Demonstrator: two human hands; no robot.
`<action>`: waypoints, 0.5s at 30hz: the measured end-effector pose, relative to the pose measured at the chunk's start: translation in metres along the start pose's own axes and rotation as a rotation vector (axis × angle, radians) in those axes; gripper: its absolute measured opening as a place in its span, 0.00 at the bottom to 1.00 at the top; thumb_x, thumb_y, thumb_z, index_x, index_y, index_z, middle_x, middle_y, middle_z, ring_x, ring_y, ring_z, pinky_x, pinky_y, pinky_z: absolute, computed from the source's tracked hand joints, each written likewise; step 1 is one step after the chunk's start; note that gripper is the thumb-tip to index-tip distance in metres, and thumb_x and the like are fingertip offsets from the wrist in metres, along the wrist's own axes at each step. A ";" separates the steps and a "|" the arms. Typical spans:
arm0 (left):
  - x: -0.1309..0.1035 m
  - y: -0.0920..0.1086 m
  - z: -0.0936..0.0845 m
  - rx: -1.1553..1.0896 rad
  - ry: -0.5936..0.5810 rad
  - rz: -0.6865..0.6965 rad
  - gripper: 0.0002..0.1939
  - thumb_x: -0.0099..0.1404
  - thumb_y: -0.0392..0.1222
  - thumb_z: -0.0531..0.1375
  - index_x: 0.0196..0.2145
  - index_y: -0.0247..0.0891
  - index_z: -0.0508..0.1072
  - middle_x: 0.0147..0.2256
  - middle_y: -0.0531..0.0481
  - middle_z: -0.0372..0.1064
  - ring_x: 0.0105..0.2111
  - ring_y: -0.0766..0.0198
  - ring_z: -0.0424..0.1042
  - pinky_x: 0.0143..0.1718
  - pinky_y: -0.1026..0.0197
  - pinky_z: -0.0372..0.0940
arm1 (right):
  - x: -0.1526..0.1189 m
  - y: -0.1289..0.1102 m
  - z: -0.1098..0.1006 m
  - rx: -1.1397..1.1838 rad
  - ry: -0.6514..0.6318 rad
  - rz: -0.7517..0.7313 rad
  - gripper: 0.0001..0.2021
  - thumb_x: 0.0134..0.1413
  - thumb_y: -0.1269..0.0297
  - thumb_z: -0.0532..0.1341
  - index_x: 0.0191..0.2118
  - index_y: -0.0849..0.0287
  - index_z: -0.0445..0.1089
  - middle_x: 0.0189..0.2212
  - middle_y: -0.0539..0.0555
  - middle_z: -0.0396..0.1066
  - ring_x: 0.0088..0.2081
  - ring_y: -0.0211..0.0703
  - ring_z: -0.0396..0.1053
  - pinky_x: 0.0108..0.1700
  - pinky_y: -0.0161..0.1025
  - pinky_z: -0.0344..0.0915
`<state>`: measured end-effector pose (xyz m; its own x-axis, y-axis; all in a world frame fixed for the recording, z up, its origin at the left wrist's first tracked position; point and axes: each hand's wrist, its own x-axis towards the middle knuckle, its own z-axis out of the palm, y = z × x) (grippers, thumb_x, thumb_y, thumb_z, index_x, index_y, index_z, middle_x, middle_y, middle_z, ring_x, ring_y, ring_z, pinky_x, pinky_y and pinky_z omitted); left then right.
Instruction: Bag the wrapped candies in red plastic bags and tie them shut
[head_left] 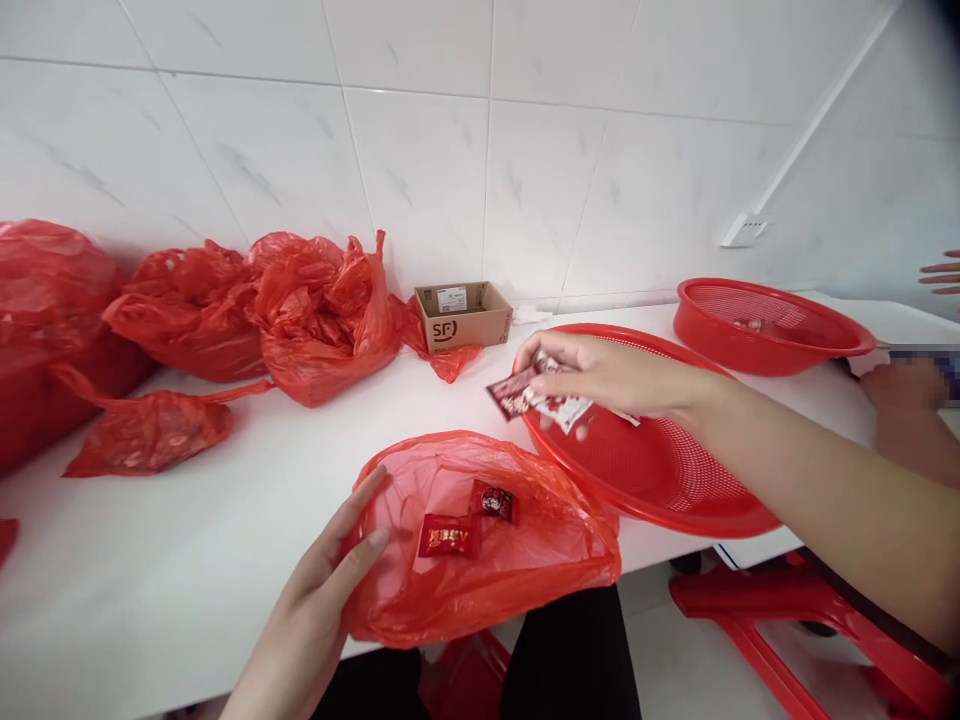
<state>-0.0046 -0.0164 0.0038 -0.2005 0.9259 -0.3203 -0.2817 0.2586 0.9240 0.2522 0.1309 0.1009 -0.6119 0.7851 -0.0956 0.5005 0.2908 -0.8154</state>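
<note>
The left hand (311, 585), thumb and forefinger parted, lies against the red bag (480, 610), which holds two wrapped sweets (448, 537) by the counter's (225, 560) edge; slipping could collapse its thin mouth. Beyond, the right hand's (581, 372) curled fingers grip small packets (510, 396) over the basket's (544, 455) rim, where loosening could drop one.

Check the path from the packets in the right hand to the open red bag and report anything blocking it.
Nothing visible blocks it. The right hand holds the packets by the left rim of the nearer red basket; the open red bag gapes nearer the camera, the left hand at its edge.
</note>
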 end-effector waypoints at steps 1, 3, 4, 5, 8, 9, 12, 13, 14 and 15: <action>0.002 0.000 0.001 -0.021 -0.012 0.000 0.35 0.57 0.51 0.65 0.62 0.49 0.64 0.63 0.48 0.60 0.59 0.46 0.64 0.49 0.58 0.70 | -0.003 -0.009 0.014 -0.020 -0.041 -0.021 0.09 0.58 0.59 0.59 0.45 0.52 0.64 0.39 0.50 0.72 0.33 0.37 0.70 0.32 0.34 0.69; 0.005 0.001 0.002 -0.054 -0.040 -0.003 0.40 0.58 0.50 0.65 0.65 0.47 0.59 0.61 0.43 0.63 0.55 0.45 0.69 0.46 0.58 0.72 | -0.004 -0.016 0.042 -0.078 -0.109 -0.025 0.11 0.58 0.58 0.59 0.46 0.51 0.66 0.36 0.50 0.72 0.30 0.38 0.70 0.33 0.36 0.69; 0.006 0.001 0.001 -0.062 -0.051 0.000 0.41 0.58 0.50 0.66 0.66 0.46 0.57 0.60 0.43 0.65 0.54 0.46 0.70 0.44 0.59 0.72 | -0.003 -0.015 0.054 -0.098 -0.130 -0.011 0.13 0.58 0.57 0.59 0.48 0.51 0.66 0.34 0.50 0.72 0.28 0.38 0.70 0.32 0.37 0.69; 0.007 0.001 0.000 -0.063 -0.055 0.006 0.41 0.57 0.50 0.66 0.66 0.46 0.57 0.59 0.43 0.66 0.53 0.47 0.71 0.43 0.60 0.72 | -0.001 -0.012 0.065 -0.105 -0.143 0.007 0.15 0.59 0.56 0.58 0.51 0.49 0.66 0.33 0.49 0.73 0.26 0.38 0.69 0.30 0.38 0.69; 0.008 0.000 -0.004 -0.044 -0.041 0.017 0.40 0.56 0.49 0.67 0.64 0.46 0.60 0.56 0.44 0.70 0.51 0.50 0.72 0.40 0.66 0.71 | 0.005 -0.003 0.085 -0.104 -0.183 0.054 0.21 0.63 0.56 0.52 0.60 0.43 0.61 0.35 0.51 0.75 0.25 0.41 0.71 0.29 0.41 0.69; 0.008 0.000 -0.006 -0.039 -0.036 0.020 0.40 0.56 0.49 0.67 0.64 0.46 0.60 0.56 0.44 0.70 0.51 0.50 0.72 0.40 0.66 0.71 | 0.006 -0.003 0.087 -0.125 -0.197 0.050 0.23 0.64 0.57 0.51 0.63 0.42 0.58 0.39 0.52 0.75 0.29 0.44 0.74 0.32 0.43 0.71; 0.009 -0.002 -0.010 -0.034 -0.033 0.022 0.40 0.57 0.50 0.66 0.65 0.46 0.59 0.57 0.44 0.68 0.52 0.48 0.71 0.42 0.62 0.72 | 0.007 -0.011 0.080 -0.217 -0.207 -0.023 0.27 0.64 0.58 0.52 0.68 0.45 0.51 0.55 0.55 0.69 0.51 0.52 0.71 0.49 0.48 0.70; 0.010 -0.003 -0.011 -0.036 -0.029 0.026 0.40 0.57 0.50 0.66 0.65 0.46 0.59 0.58 0.44 0.67 0.53 0.47 0.71 0.43 0.62 0.72 | 0.007 -0.013 0.073 -0.210 -0.190 -0.044 0.27 0.64 0.57 0.52 0.67 0.47 0.52 0.58 0.55 0.66 0.54 0.51 0.68 0.51 0.48 0.69; 0.011 -0.003 -0.012 -0.037 -0.023 0.031 0.40 0.57 0.50 0.66 0.64 0.46 0.60 0.59 0.44 0.66 0.54 0.47 0.69 0.44 0.61 0.72 | 0.007 -0.013 0.062 -0.177 -0.159 -0.050 0.26 0.65 0.56 0.51 0.67 0.48 0.53 0.58 0.55 0.66 0.55 0.50 0.67 0.51 0.47 0.70; 0.011 -0.004 -0.013 -0.035 -0.016 0.035 0.40 0.56 0.50 0.66 0.64 0.46 0.60 0.60 0.44 0.65 0.56 0.46 0.68 0.45 0.61 0.71 | 0.009 -0.009 0.049 -0.137 -0.110 -0.038 0.24 0.65 0.55 0.50 0.65 0.49 0.55 0.57 0.56 0.67 0.54 0.49 0.68 0.48 0.45 0.71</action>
<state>-0.0177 -0.0108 -0.0062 -0.1961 0.9384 -0.2846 -0.3072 0.2168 0.9266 0.2121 0.1080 0.0795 -0.6913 0.7100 -0.1340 0.5500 0.3968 -0.7349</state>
